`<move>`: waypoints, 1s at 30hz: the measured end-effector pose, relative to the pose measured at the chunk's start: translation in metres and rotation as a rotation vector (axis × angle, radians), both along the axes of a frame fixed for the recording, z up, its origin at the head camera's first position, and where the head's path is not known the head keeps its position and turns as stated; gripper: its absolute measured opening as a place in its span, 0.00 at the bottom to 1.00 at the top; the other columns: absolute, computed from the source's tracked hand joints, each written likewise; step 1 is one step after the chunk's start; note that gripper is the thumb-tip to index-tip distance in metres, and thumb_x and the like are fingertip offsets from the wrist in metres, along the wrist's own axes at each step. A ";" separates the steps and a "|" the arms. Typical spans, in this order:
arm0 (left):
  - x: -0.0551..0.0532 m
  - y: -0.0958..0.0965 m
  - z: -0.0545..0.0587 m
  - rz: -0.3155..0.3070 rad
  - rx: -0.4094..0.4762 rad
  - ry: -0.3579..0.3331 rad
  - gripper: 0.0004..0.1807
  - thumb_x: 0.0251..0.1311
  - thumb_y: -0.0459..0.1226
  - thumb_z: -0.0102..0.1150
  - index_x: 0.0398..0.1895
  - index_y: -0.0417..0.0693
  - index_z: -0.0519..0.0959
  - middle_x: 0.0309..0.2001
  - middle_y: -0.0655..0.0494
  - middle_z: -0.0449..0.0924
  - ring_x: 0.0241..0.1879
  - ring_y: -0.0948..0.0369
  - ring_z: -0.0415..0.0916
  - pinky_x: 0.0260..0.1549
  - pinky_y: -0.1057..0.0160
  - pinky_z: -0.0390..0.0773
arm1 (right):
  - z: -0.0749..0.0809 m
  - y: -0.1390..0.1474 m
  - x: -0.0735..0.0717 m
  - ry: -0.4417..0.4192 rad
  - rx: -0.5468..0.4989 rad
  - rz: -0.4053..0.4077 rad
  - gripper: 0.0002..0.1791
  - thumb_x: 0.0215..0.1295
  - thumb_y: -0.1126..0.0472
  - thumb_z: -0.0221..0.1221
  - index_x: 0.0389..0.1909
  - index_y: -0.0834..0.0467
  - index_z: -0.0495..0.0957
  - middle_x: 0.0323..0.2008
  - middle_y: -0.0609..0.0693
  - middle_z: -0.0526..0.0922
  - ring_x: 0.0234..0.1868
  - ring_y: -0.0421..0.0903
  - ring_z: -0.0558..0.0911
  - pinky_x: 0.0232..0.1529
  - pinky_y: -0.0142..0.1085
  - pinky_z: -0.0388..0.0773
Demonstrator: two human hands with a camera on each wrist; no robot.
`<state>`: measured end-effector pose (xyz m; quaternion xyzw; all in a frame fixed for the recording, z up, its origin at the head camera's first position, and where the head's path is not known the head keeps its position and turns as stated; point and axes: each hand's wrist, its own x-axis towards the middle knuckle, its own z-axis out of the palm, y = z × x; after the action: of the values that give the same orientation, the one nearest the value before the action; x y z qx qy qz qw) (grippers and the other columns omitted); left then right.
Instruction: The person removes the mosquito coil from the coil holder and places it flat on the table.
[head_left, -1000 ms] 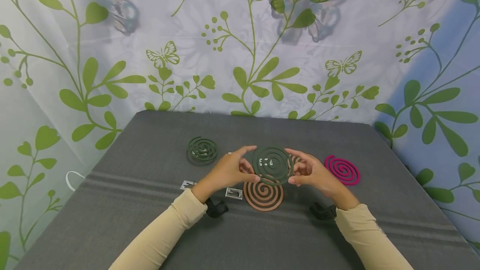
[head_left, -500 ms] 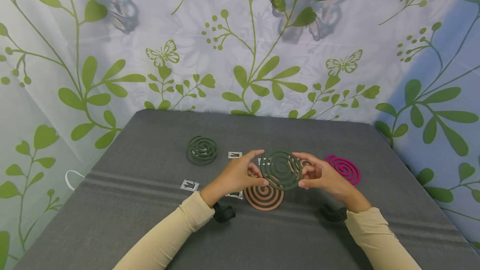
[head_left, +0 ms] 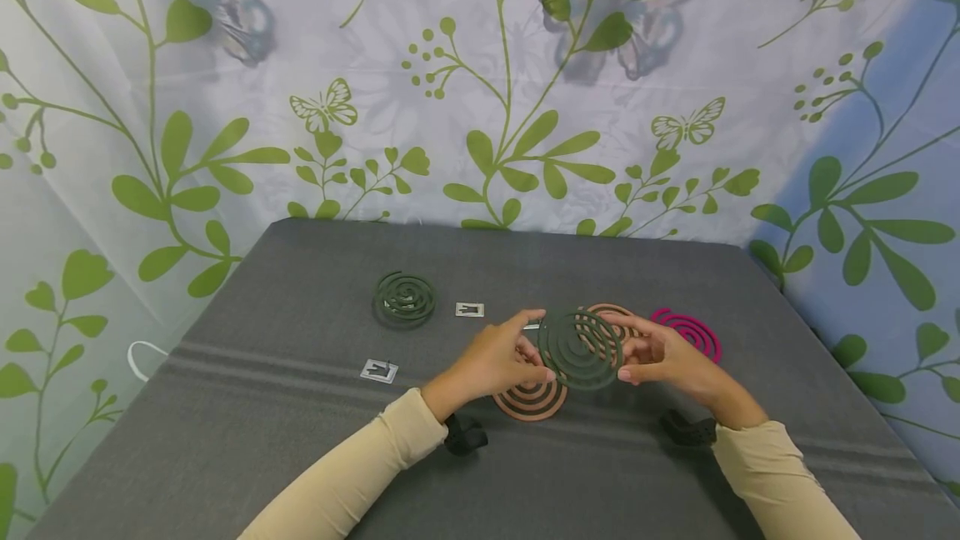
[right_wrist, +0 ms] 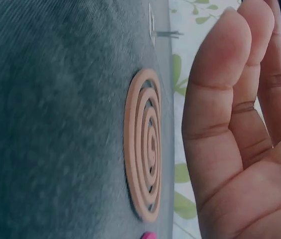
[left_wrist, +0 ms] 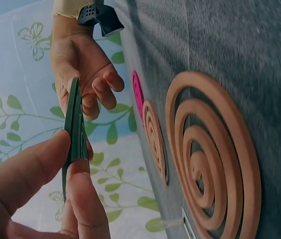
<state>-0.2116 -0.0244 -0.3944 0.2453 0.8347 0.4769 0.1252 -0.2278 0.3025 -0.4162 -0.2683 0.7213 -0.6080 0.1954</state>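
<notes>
Held green coil: 1 spiral [head_left: 579,348], raised above the desk between the hands; seen edge-on from the left wrist.
Left hand: 1, bare [head_left: 498,365]; fingers nearly closed, pinching the coil's left edge, thumb on 1 side and fingertips on the other.
Right hand: 1, bare [head_left: 667,357]; thumb and index finger gripping the coil's right edge, remaining fingers loosely curled and spread apart from it.
Brown coils: 2, flat on the desk; nearer piece [head_left: 531,401] partly hidden by the left hand and held coil, farther piece [right_wrist: 150,144] behind the held coil in the head view.
Pink coil: 1 [head_left: 692,335], beside the farther brown coil, partly behind the right hand.
2nd green coil: 1 [head_left: 405,298], on the desk's left part.
Metal stands: 2 plainly visible, far [head_left: 470,309] and near [head_left: 378,371].
Desk: grey covering [head_left: 285,440].
Backdrop: white cloth [head_left: 390,140], green leaf and butterfly print.
</notes>
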 end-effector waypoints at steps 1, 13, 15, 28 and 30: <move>0.001 0.002 -0.001 0.001 -0.006 0.000 0.48 0.65 0.38 0.79 0.84 0.46 0.63 0.36 0.63 0.88 0.29 0.67 0.85 0.30 0.67 0.80 | 0.000 0.002 0.001 0.008 -0.001 0.004 0.41 0.72 0.77 0.63 0.82 0.53 0.65 0.37 0.47 0.86 0.33 0.43 0.84 0.36 0.40 0.84; 0.008 0.020 -0.008 0.004 -0.061 0.024 0.47 0.63 0.40 0.79 0.83 0.47 0.65 0.32 0.68 0.87 0.24 0.69 0.80 0.29 0.68 0.76 | -0.005 0.021 0.007 0.010 0.034 0.025 0.36 0.73 0.77 0.62 0.79 0.54 0.70 0.40 0.48 0.89 0.33 0.43 0.85 0.36 0.40 0.84; 0.009 0.023 -0.009 0.000 -0.072 0.032 0.47 0.63 0.40 0.80 0.83 0.45 0.65 0.32 0.68 0.87 0.25 0.70 0.80 0.30 0.67 0.78 | -0.006 0.024 0.007 0.003 0.033 0.038 0.36 0.73 0.77 0.62 0.79 0.53 0.70 0.40 0.47 0.89 0.32 0.42 0.85 0.36 0.39 0.84; 0.014 0.034 -0.015 -0.046 -0.095 0.015 0.49 0.62 0.38 0.81 0.83 0.42 0.65 0.35 0.64 0.88 0.24 0.70 0.76 0.35 0.67 0.80 | -0.009 0.036 0.011 -0.023 0.064 0.077 0.36 0.73 0.77 0.62 0.75 0.46 0.74 0.38 0.46 0.88 0.31 0.37 0.83 0.33 0.38 0.83; 0.014 0.035 -0.017 -0.056 -0.084 -0.013 0.49 0.61 0.37 0.81 0.83 0.41 0.64 0.36 0.64 0.88 0.25 0.70 0.76 0.31 0.70 0.78 | -0.009 0.038 0.012 -0.032 0.072 0.081 0.36 0.73 0.77 0.62 0.74 0.43 0.75 0.38 0.46 0.88 0.30 0.37 0.81 0.33 0.38 0.83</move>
<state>-0.1974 0.0105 -0.4113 0.2601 0.8460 0.4393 0.1541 -0.2160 0.3403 -0.4248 -0.2802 0.7279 -0.5776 0.2409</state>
